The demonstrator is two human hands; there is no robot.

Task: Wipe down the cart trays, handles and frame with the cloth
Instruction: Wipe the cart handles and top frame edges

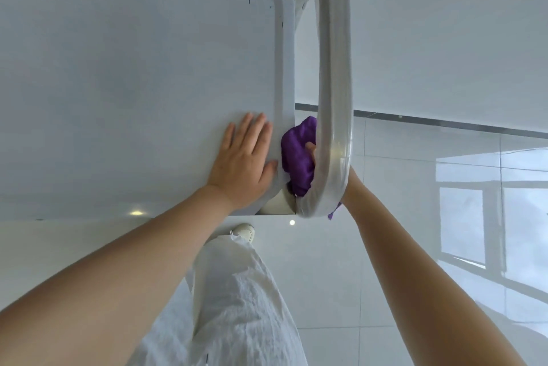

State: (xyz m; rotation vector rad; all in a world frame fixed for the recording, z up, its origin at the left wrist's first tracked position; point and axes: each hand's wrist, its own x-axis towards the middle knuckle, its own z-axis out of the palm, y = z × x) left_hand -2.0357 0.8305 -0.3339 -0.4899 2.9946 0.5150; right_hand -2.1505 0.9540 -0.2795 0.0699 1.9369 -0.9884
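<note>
Head view, looking down on one end of a pale grey cart. The top tray (133, 69) fills the frame from 9 to 12 o'clock; its raised rim (286, 69) runs down the centre. Just beyond the rim, toward 3 o'clock, the looped tubular handle (335, 69) stands apart from the tray edge, wrapped in a glossy clear film.

The left hand (244, 158) lies flat on the tray near its corner, fingers straight and close together, thumb against the rim; it holds nothing and appears to steady the cart.

The purple cloth (296, 155) sits bunched in the gap between rim and handle, just right of centre. The right hand (310, 151) is mostly hidden behind the handle; one fingertip shows pressed into the cloth, and the bunching suggests a closed grasp on it. A purple corner hangs below the handle bend toward 5 o'clock.

Handling, as judged: the cloth is light, soft and compliant, so it should fold around a tube or into a rim groove; it is best held as a wad in the palm, with loose corners tucked in. The film-covered handle looks smooth and likely slippery. The tray and frame appear rigid, tolerating firm pressure.

Below, white trousers (243, 306), a shoe (246, 230) and a glossy tiled floor (385, 247).
</note>
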